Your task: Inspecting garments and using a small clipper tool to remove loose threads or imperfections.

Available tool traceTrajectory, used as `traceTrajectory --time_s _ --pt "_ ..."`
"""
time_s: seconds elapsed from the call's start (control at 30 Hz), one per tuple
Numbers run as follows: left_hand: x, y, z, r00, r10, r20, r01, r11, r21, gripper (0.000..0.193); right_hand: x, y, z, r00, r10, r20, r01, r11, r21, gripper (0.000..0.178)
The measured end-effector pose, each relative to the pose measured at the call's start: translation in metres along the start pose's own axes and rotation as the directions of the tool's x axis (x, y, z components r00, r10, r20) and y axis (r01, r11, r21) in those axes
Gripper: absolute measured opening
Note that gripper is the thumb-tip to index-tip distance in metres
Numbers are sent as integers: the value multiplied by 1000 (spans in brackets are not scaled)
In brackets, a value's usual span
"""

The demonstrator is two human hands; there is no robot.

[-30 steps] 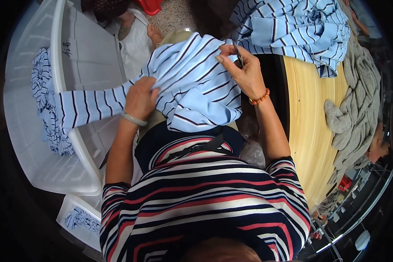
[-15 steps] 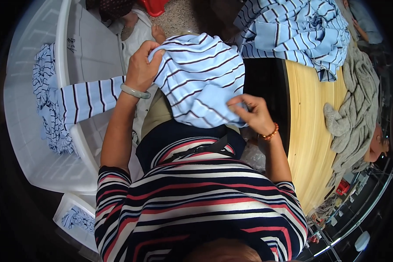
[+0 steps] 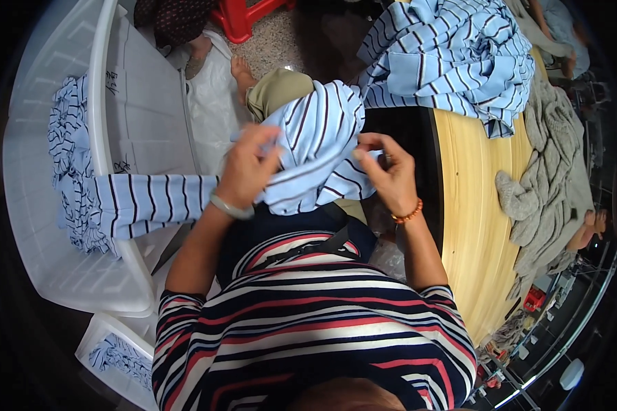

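Note:
A light blue knit garment with dark stripes lies bunched across my lap. One long striped piece stretches from it, past my left wrist, over the edge of a white bin at the left. My left hand is at the garment's left side, its fingers smeared by motion. At the right side, thumb and fingers of my right hand come together on the garment's edge.
More striped garments lie heaped on the wooden table, with grey knitwear beyond. Striped pieces fill part of the white bin; a smaller bin sits below it. A red stool and another person's foot are ahead.
My left hand has come down and to the right from the garment's upper corner. My right hand has shifted slightly left and up, and the garment is now more bunched, uncovering my knee.

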State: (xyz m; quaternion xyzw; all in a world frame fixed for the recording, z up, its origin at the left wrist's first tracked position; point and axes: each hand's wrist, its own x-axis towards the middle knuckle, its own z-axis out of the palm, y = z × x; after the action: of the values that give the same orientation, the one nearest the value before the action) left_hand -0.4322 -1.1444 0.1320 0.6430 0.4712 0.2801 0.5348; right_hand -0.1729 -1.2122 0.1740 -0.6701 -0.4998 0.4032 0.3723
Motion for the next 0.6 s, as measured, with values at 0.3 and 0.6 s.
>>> traceTrajectory --time_s 0.3,0.6 --pt "38 -78 -12 975 222 -18 -214 956 201 58 -18 -6 70 812 -241 532 501 756 -421 75" --pt "38 -34 -43 974 212 81 -218 973 76 24 -9 12 52 833 -393 388 467 877 -114 18"
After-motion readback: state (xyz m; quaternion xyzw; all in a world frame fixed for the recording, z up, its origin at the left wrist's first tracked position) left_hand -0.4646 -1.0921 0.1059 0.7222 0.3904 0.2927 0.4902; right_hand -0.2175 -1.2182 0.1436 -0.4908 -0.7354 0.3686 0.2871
